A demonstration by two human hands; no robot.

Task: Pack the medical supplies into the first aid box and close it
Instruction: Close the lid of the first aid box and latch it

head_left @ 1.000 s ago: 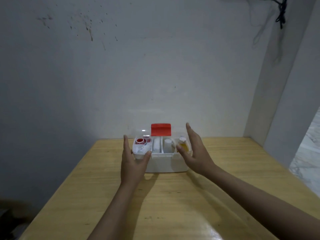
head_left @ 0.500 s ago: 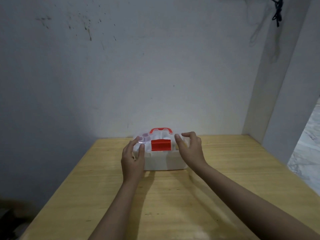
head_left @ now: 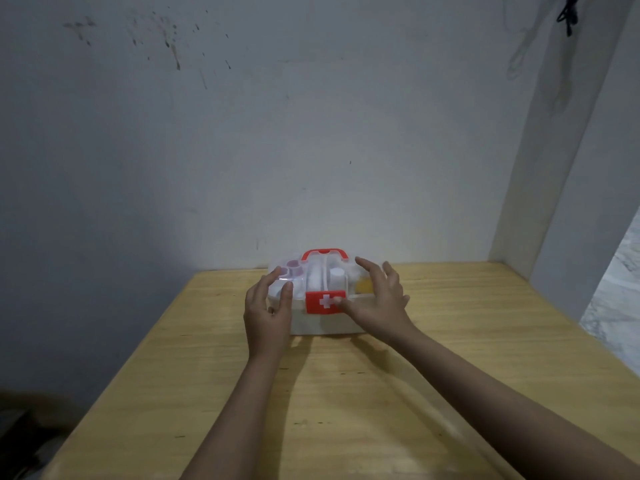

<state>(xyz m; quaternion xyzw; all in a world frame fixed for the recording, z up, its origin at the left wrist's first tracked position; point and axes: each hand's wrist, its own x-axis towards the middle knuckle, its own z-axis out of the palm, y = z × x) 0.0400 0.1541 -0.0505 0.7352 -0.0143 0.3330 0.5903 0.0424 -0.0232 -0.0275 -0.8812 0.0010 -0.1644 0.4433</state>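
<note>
Head view, near to far: my two forearms reach over the wooden table (head_left: 450,341) to the first aid box (head_left: 322,320), which sits near the far edge by the wall (head_left: 311,150). My left hand (head_left: 268,308) rests against the box's left front corner, fingers loosely spread, clasping nothing. My right hand (head_left: 377,296) lies on the right half of the clear lid (head_left: 311,275), fingers splayed, thumb touching the red latch (head_left: 323,302).

Versus half a second ago: lid is fully down now, latch folded over the front with its white cross showing, red handle (head_left: 323,253) flat on top. A second ago the box stood open.

Hard to make out: supplies show through the lid only as blurs, purple rounds on the left, white shapes mid, something yellow under my right hand. Box's right side hidden by that hand. Can't tell if the latch is snapped home.
</note>
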